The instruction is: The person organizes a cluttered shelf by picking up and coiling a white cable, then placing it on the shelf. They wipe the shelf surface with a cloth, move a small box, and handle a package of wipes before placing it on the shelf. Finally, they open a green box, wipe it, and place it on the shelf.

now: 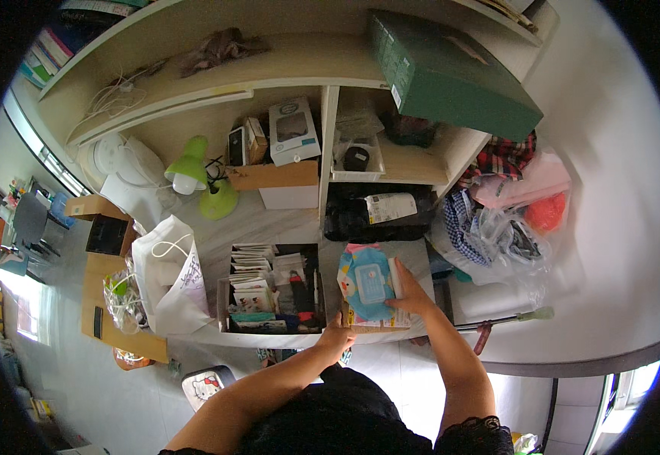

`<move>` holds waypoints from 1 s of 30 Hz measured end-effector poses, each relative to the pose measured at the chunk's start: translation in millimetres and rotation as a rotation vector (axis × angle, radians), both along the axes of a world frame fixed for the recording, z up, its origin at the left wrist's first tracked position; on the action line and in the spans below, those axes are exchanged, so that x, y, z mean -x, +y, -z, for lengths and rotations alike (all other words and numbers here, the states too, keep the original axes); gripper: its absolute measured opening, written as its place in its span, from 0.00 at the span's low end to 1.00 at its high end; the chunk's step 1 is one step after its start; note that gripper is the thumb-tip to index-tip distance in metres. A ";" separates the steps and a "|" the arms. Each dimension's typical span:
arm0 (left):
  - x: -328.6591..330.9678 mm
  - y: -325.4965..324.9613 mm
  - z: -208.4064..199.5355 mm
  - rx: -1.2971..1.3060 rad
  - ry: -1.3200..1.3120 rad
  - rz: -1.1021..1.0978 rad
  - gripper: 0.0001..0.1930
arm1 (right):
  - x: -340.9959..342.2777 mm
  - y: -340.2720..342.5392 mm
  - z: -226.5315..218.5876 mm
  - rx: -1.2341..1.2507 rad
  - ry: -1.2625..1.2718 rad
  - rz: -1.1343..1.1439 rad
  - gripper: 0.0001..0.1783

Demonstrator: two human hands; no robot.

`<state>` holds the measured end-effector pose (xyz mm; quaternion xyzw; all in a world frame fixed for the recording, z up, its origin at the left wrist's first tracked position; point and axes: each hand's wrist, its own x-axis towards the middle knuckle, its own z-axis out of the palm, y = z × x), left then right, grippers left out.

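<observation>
A blue pack of wet wipes (369,282) with a pale lid lies on a small stack of flat, colourful packs at the front of the desk. My right hand (413,293) grips its right side, thumb over the edge and fingers upright along a whitish side. At the stack's lower left corner my left hand (335,339) is closed, its fingertips against the edge; what they pinch is hidden. Just left stands an open storage box (224,307) filled with several upright white packets, a black and red item and other small things.
A white bag (165,280) and an open cardboard box (102,284) stand to the left. Behind are a green desk lamp (190,163), a black bundle (345,214) and shelves. A large green box (451,76) juts out above. Bagged clothes (497,227) crowd the right.
</observation>
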<state>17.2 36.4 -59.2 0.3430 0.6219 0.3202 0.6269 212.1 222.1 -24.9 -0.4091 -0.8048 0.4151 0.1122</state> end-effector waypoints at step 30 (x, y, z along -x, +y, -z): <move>554.9 14.1 -443.4 -1.109 1.415 -0.253 0.16 | 510.6 51.9 -401.9 -1.101 0.153 -0.035 0.25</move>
